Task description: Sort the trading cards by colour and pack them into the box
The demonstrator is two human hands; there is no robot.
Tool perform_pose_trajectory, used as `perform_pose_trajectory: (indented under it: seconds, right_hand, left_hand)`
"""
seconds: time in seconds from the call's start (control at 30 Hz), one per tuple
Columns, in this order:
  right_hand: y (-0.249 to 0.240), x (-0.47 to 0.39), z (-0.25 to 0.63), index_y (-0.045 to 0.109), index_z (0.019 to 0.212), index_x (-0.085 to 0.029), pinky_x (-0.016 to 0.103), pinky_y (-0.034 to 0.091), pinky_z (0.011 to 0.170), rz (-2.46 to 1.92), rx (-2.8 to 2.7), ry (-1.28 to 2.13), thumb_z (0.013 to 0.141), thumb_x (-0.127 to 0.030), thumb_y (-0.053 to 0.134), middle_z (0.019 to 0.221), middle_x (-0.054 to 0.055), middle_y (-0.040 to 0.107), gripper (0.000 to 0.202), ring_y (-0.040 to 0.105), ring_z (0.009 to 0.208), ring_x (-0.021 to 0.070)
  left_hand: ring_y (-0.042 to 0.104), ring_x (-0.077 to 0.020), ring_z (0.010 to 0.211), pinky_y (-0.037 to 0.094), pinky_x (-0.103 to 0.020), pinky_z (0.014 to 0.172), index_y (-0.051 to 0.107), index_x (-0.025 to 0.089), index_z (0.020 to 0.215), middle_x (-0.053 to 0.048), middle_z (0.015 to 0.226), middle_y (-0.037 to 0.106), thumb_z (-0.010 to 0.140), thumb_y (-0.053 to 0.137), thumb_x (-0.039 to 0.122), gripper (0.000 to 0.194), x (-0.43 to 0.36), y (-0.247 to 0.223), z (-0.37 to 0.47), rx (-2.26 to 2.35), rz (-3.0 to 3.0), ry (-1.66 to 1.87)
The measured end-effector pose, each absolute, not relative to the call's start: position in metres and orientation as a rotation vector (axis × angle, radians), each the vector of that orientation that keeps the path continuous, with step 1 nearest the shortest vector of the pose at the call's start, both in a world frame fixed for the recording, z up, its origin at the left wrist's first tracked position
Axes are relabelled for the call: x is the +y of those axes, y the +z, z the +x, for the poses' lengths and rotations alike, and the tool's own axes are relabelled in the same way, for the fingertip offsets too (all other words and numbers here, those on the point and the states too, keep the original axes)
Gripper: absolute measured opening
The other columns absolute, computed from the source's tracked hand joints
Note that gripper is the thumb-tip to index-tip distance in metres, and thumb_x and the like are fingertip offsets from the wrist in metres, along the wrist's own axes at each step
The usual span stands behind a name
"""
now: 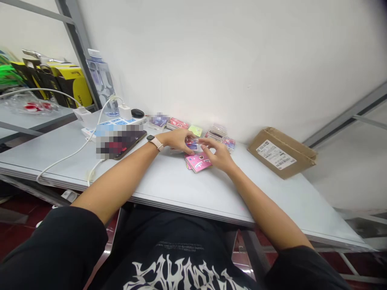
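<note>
Black cloth, the front of the shirt (187, 249) I wore with its jagged white lettering, lay closest, below the table (169, 181) edge. Beyond it both my arms reached forward over the tabletop. With my left hand (177, 140), a watch (155, 143) on its wrist, I pinched a small blue-printed packet (191, 145) between thumb and fingers. My right hand (220, 156) met its other end, thumb and forefinger bent; whether they gripped it I could not tell. My fingers hid part of it.

Just in front lay pink cards (200, 162), partly under my right hand's side. Behind, towards the wall, stood a red-topped stack (178, 123), a yellow-green card (195, 130) and another stack (218, 130), partly blocked by my hands. Left of me a phone (128, 143) lay near my forearm, beside a power strip (116, 124) with white cables; well apart, rightward, sat a cardboard box (278, 151).
</note>
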State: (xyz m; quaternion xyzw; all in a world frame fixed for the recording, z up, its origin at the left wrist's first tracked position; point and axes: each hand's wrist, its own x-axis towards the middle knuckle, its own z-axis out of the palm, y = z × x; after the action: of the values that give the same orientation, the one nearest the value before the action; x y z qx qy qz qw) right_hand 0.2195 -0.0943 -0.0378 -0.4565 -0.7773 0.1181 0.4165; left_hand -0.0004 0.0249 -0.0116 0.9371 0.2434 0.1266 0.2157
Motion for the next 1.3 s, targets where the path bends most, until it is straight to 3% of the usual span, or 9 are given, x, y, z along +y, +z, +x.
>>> perform_pose_trajectory:
  seconds: [0.33, 0.43, 0.57, 0.67, 0.8, 0.97, 1.03, 1.3]
  right_hand:
    - [-0.034, -0.095, 0.222, 0.077, 0.128, -0.031, 0.048, 0.062, 0.098, -1.166, -1.891, 0.313, 0.104, -0.053, 0.059, 0.128, 0.007, 0.080, 0.037, 0.076, 0.111, 0.0283]
    - [-0.031, -0.093, 0.228, 0.078, 0.121, -0.029, 0.047, 0.062, 0.097, -1.150, -1.827, 0.323, 0.103, -0.054, 0.061, 0.124, 0.008, 0.080, 0.035, 0.076, 0.110, 0.0283]
    - [-0.022, -0.091, 0.248, 0.075, 0.100, -0.026, 0.047, 0.061, 0.092, -1.190, -1.742, 0.311, 0.099, -0.055, 0.066, 0.102, 0.007, 0.079, 0.031, 0.074, 0.092, 0.0258]
    - [-0.014, -0.094, 0.264, 0.075, 0.092, -0.025, 0.049, 0.059, 0.097, -1.308, -1.908, 0.372, 0.094, -0.057, 0.072, 0.097, 0.006, 0.079, 0.033, 0.074, 0.096, 0.0273]
    - [-0.007, -0.099, 0.275, 0.081, 0.110, -0.029, 0.053, 0.055, 0.111, -1.414, -2.138, 0.560, 0.083, -0.060, 0.083, 0.127, 0.007, 0.079, 0.041, 0.070, 0.125, 0.0334]
    - [-0.008, -0.100, 0.273, 0.069, 0.145, -0.035, 0.058, 0.039, 0.129, -1.559, -2.270, 0.658, 0.069, -0.061, 0.094, 0.162, 0.004, 0.060, 0.084, 0.049, 0.154, 0.0374]
    - [-0.009, -0.099, 0.272, 0.067, 0.148, -0.035, 0.058, 0.037, 0.131, -1.574, -2.313, 0.665, 0.069, -0.061, 0.094, 0.163, 0.004, 0.059, 0.088, 0.047, 0.156, 0.0377]
    - [-0.010, -0.097, 0.274, 0.075, 0.138, -0.034, 0.057, 0.043, 0.125, -1.548, -2.298, 0.657, 0.074, -0.057, 0.091, 0.152, 0.004, 0.068, 0.070, 0.058, 0.145, 0.0363]
  left_hand:
    - [0.062, -0.0254, 0.086, 0.044, -0.035, 0.073, 0.070, 0.017, 0.098, -0.010, 0.098, 0.071, 0.061, 0.084, 0.071, 0.066, 0.028, -0.013, 0.002, 0.739, 2.601, 0.417]
    - [0.062, -0.0258, 0.087, 0.045, -0.035, 0.074, 0.067, 0.019, 0.097, -0.010, 0.099, 0.070, 0.059, 0.085, 0.072, 0.067, 0.032, -0.014, 0.001, 0.776, 2.606, 0.476]
    - [0.061, -0.0257, 0.088, 0.045, -0.034, 0.075, 0.065, 0.018, 0.099, -0.010, 0.100, 0.069, 0.061, 0.084, 0.071, 0.068, 0.037, -0.015, -0.001, 0.816, 2.641, 0.560]
    - [0.060, -0.0254, 0.087, 0.045, -0.034, 0.076, 0.064, 0.018, 0.097, -0.010, 0.098, 0.068, 0.062, 0.083, 0.072, 0.067, 0.038, -0.013, -0.003, 0.814, 2.672, 0.584]
    - [0.061, -0.0261, 0.088, 0.045, -0.035, 0.078, 0.064, 0.018, 0.094, -0.010, 0.097, 0.068, 0.062, 0.081, 0.074, 0.067, 0.039, -0.013, -0.004, 0.835, 2.691, 0.588]
    - [0.062, -0.0273, 0.089, 0.046, -0.036, 0.080, 0.064, 0.018, 0.090, -0.011, 0.096, 0.068, 0.062, 0.081, 0.075, 0.065, 0.043, -0.014, -0.006, 0.816, 2.713, 0.604]
    - [0.061, -0.0271, 0.088, 0.046, -0.036, 0.079, 0.064, 0.018, 0.090, -0.010, 0.095, 0.068, 0.063, 0.080, 0.075, 0.065, 0.044, -0.014, -0.006, 0.805, 2.709, 0.603]
    - [0.060, -0.0263, 0.088, 0.045, -0.036, 0.079, 0.065, 0.019, 0.087, -0.009, 0.091, 0.066, 0.063, 0.083, 0.074, 0.063, 0.046, -0.016, -0.005, 0.800, 2.732, 0.617]
